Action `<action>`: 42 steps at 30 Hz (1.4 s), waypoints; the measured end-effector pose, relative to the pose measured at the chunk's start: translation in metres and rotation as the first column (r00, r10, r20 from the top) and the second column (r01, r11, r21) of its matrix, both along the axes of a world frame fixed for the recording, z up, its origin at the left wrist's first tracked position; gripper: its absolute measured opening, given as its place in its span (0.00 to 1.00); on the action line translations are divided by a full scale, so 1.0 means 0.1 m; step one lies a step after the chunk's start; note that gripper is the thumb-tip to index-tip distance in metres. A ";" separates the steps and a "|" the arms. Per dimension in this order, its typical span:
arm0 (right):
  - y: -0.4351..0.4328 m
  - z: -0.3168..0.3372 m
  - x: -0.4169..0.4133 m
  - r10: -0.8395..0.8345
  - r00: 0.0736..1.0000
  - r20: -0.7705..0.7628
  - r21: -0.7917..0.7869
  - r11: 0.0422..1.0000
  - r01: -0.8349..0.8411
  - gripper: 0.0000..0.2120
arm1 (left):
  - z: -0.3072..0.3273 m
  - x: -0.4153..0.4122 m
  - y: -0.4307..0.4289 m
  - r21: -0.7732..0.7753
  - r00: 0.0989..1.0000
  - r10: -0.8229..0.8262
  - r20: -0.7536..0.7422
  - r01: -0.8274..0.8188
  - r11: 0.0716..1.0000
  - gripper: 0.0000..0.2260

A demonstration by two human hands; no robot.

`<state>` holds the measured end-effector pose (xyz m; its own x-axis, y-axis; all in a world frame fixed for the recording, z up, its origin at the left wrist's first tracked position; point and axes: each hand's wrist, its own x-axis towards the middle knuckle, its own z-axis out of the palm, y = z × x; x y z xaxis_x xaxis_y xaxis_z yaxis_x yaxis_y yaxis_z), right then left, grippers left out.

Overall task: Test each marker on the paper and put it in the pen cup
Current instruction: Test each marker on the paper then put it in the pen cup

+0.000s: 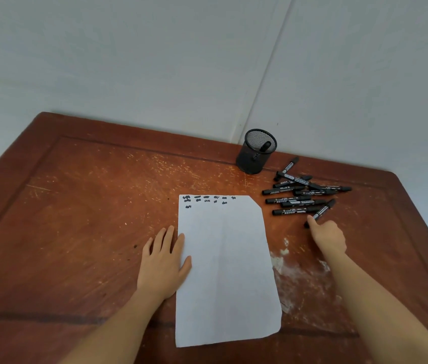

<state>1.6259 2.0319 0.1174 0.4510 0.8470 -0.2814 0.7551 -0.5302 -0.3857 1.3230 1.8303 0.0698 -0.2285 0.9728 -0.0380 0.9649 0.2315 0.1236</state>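
Observation:
A white paper sheet [226, 271] lies on the wooden table [81, 211], with several small black test scribbles [205, 199] along its far edge. My left hand [163, 264] rests flat, fingers straight, on the sheet's left edge. A black mesh pen cup [256, 152] stands at the back near the wall corner with one marker [265, 147] inside. Several black markers [302, 193] lie in a loose pile to the right of the sheet. My right hand [327, 237] pinches the near end of the closest marker [323, 210], index finger on top and the other fingers curled.
Behind the table rise grey walls that meet in a corner just beyond the cup. A patch of worn white paint [294, 274] marks the wood to the right of the sheet. The table's right edge [418, 232] runs close to the marker pile.

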 end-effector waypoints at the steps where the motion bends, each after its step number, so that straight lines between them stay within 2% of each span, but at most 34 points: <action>1: 0.02 0.00 -0.01 0.013 1.000 0.018 -0.018 1.000 -0.012 0.24 | 0.00 0.00 0.00 -0.006 1.000 0.003 0.002 -0.003 1.000 0.24; 7: 0.06 -0.01 -0.04 0.046 0.998 0.052 -0.044 0.998 -0.044 0.16 | 0.00 0.00 -0.01 -0.016 1.000 0.000 -0.008 0.000 1.000 0.25; 12: -0.11 0.03 0.09 -0.117 0.992 -0.038 0.026 0.993 0.118 0.16 | 0.03 0.00 -0.02 -0.020 1.000 -0.003 -0.011 0.003 1.000 0.24; 14: -0.21 0.06 0.16 -0.190 0.978 -0.090 0.107 0.974 0.199 0.16 | 0.03 -0.01 -0.02 -0.026 1.000 -0.005 -0.005 0.005 1.000 0.24; 16: -0.35 0.14 0.20 -0.207 0.965 -0.158 0.256 0.936 0.243 0.14 | 0.04 -0.01 -0.02 -0.052 1.000 -0.008 0.000 0.008 0.999 0.24; 19: -0.62 0.38 0.20 -0.194 0.945 -0.263 0.468 0.831 0.301 0.12 | 0.06 -0.01 -0.04 -0.089 0.999 -0.025 0.039 0.029 0.996 0.25; 22: -0.94 0.67 0.08 -0.099 0.900 -0.424 0.552 0.760 0.343 0.08 | 0.07 -0.01 -0.08 0.007 0.995 -0.022 0.101 0.021 1.000 0.31; 25: -1.32 0.97 -0.18 0.122 0.826 -0.551 0.547 0.800 0.247 0.04 | 0.17 0.03 -0.13 0.199 0.955 -0.060 0.291 0.001 0.980 0.30; 28: -1.64 1.16 -0.48 0.326 0.701 -0.634 0.486 0.874 0.033 0.08 | 0.41 0.18 -0.20 0.299 0.861 -0.193 0.471 0.050 0.953 0.33; 31: -1.75 1.25 -0.72 0.419 0.614 -0.669 0.464 0.881 -0.096 0.09 | 0.75 0.31 -0.20 0.164 0.749 -0.215 0.626 0.144 0.976 0.29; 33: -1.74 1.28 -0.84 0.441 0.580 -0.685 0.469 0.876 -0.113 0.09 | 0.84 0.32 -0.18 0.148 0.762 -0.188 0.620 0.122 0.982 0.23; 36: -1.70 1.32 -0.98 0.434 0.534 -0.726 0.456 0.885 -0.099 0.09 | 0.91 0.25 -0.18 0.221 0.744 -0.129 0.656 -0.026 0.975 0.17; 40: -1.66 1.31 -1.07 0.409 0.493 -0.768 0.432 0.899 -0.074 0.10 | 1.02 0.19 -0.21 0.271 0.740 -0.078 0.668 -0.144 0.952 0.15; 42: -1.65 1.29 -1.10 0.429 0.510 -0.746 0.445 0.890 -0.097 0.10 | 1.06 0.18 -0.21 0.269 0.736 -0.036 0.676 -0.200 0.942 0.15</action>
